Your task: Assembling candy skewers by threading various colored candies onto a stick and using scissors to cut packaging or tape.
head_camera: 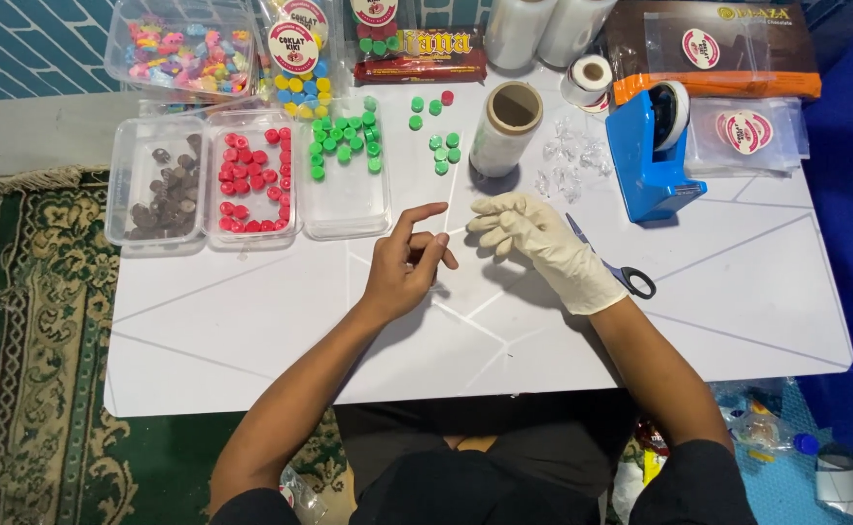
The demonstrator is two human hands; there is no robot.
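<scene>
Closest to me are the person's dark lap and two forearms reaching over the white bench (251, 331). The left hand (409, 261) is bare, index finger pointing out, the rest loosely curled — whether it pinches anything small I can't tell. The right hand (533, 238) wears a pale glove (568, 262), fingers half bent toward the left fingertips, gripping nothing I can make out. Scissors (621, 272) lie just behind that wrist. Further back: a tray of brown pieces (159, 194), a tray of red caps (251, 185), a clear tray (349, 190) with green caps (344, 141), plus loose ones beside a film roll (506, 126) and a blue tape dispenser (645, 156). My guess — a careless sweep of the gloved wrist could knock the scissors off or scatter the loose caps.
</scene>
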